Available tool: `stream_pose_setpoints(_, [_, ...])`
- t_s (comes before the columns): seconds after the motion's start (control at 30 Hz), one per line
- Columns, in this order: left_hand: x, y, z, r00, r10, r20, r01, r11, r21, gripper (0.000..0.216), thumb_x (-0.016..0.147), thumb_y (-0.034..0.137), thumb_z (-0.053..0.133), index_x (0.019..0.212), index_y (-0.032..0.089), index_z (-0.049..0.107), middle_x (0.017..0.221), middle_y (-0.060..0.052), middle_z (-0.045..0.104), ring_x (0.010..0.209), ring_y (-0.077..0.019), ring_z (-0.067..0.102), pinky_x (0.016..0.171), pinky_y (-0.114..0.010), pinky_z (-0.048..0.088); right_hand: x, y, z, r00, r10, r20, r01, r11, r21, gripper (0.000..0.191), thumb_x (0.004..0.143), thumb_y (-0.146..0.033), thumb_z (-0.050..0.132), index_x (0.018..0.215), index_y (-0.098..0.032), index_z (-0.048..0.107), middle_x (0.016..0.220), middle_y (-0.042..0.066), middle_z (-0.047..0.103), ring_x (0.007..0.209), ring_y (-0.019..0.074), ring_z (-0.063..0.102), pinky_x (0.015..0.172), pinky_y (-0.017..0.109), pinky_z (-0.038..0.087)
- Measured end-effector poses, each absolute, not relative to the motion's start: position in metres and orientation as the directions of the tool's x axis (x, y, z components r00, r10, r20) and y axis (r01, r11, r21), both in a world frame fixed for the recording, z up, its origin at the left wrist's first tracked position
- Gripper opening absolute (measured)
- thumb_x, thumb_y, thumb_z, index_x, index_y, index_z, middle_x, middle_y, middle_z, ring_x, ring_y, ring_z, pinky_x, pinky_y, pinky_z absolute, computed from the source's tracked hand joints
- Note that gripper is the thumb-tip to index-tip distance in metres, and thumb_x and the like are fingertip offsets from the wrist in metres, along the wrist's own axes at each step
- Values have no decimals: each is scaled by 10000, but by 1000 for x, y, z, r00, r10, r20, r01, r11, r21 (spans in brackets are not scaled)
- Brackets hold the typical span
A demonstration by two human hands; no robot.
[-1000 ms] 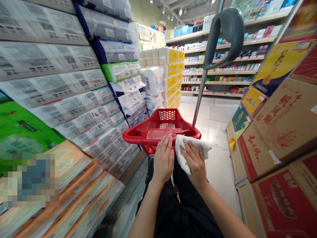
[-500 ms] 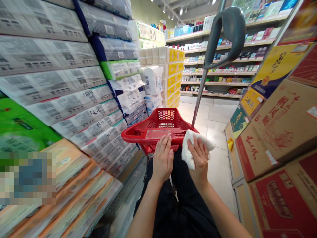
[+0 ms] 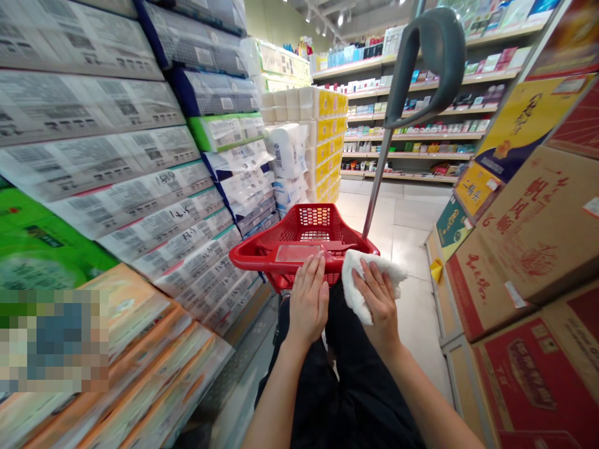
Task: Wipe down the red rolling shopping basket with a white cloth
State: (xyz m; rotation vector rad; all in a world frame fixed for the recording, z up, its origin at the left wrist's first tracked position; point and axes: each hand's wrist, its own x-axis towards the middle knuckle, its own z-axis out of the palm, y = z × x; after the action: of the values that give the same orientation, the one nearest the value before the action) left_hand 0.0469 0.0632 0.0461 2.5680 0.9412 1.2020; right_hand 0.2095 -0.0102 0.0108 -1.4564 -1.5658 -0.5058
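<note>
White cloth (image 3: pixel 397 272), bunched, lies against the near right corner of the red basket (image 3: pixel 253 252), touching its rim; part of it hangs below the rim on the side towards the person. The right hand (image 3: pixel 380 305) holds the cloth, its fingers (image 3: pixel 374 277) stretched out over the top and pressing it to the basket; the thumb is hidden by the cloth. The left hand (image 3: pixel 309 300) is wide and flat, fingers together, and holds nothing; its fingertips rest on the middle of the near rim, just beside the cloth but apart from the right hand. Both forearms enter from the lower edge, above black trousers (image 3: pixel 346 386). The basket is a perforated plastic one, and nothing shows inside it. From its right side a metal pole (image 3: pixel 377 181) rises at a tilt to a grey loop handle (image 3: pixel 430 56) near the top of the view. The basket stands in an aisle on a pale tiled floor (image 3: pixel 412 237). To the left, stacked tissue packs (image 3: pixel 140 187) in clear wrap fill the wall, with green packs (image 3: pixel 42 243) and orange packs (image 3: pixel 154 349) lower down; one patch at lower left is blurred out. Beyond the basket stands a stack of yellow packs (image 3: pixel 327 137). To the right are brown and red cartons (image 3: pixel 528 237), close by the basket. At the far end, shelves (image 3: pixel 412 106) carry small goods, too small to identify.
</note>
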Motion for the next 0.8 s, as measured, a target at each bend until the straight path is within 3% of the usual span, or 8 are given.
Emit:
stream_pose_setpoints(0.17, [47, 63, 46, 475, 607, 637, 472, -787, 398, 524, 1016, 231, 286, 1539, 207, 261, 1575, -76, 370, 1498, -182, 226, 1215, -432, 217, 231, -9, 8, 325, 495, 806, 824, 270, -498, 545, 950, -163, 505, 1469, -309, 427, 1546, 75, 406, 1415, 274, 405, 1139, 529, 391])
stream_pose_setpoints(0.23, [47, 63, 46, 474, 607, 637, 470, -787, 400, 523, 1016, 228, 290, 1538, 205, 261, 1575, -77, 370, 1497, -181, 227, 1214, -432, 220, 226, -8, 9, 360, 481, 799, 813, 258, -522, 535, 957, -167, 488, 1472, -298, 426, 1546, 78, 405, 1423, 272, 392, 1138, 526, 393])
stream_pose_setpoints(0.37, [47, 63, 47, 480, 602, 639, 465, -792, 396, 525, 1018, 230, 278, 1541, 207, 249, 1580, -80, 360, 1495, -188, 230, 1212, -446, 228, 196, -3, 10, 242, 495, 834, 912, 176, -369, 550, 967, -151, 452, 1493, -300, 389, 1547, 63, 400, 1465, 273, 308, 1172, 548, 314])
stream_pose_setpoints(0.5, [47, 62, 47, 481, 600, 639, 471, -792, 388, 522, 1021, 249, 270, 1540, 198, 250, 1578, -84, 362, 1493, -190, 234, 1212, -448, 230, 168, 3, 11, 73, 550, 832, 959, 190, -210, 530, 982, -170, 443, 1499, -266, 384, 1504, 62, 464, 1454, 236, 338, 1211, 489, 237])
stream_pose_setpoints(0.63, [46, 63, 48, 488, 597, 636, 476, -793, 379, 526, 1021, 250, 269, 1544, 200, 241, 1580, -83, 360, 1494, -189, 234, 1215, -446, 226, 172, 2, 11, 24, 574, 819, 965, 201, -169, 511, 983, -170, 438, 1487, -254, 408, 1491, 56, 483, 1447, 216, 352, 1221, 459, 219])
stream_pose_setpoints(0.8, [46, 62, 48, 491, 601, 630, 478, -791, 382, 529, 1017, 228, 274, 1545, 215, 235, 1591, -69, 341, 1501, -185, 218, 1216, -443, 219, 208, -9, 5, 50, 550, 834, 962, 198, -189, 526, 971, -154, 447, 1481, -283, 416, 1506, 61, 462, 1445, 251, 354, 1199, 520, 257])
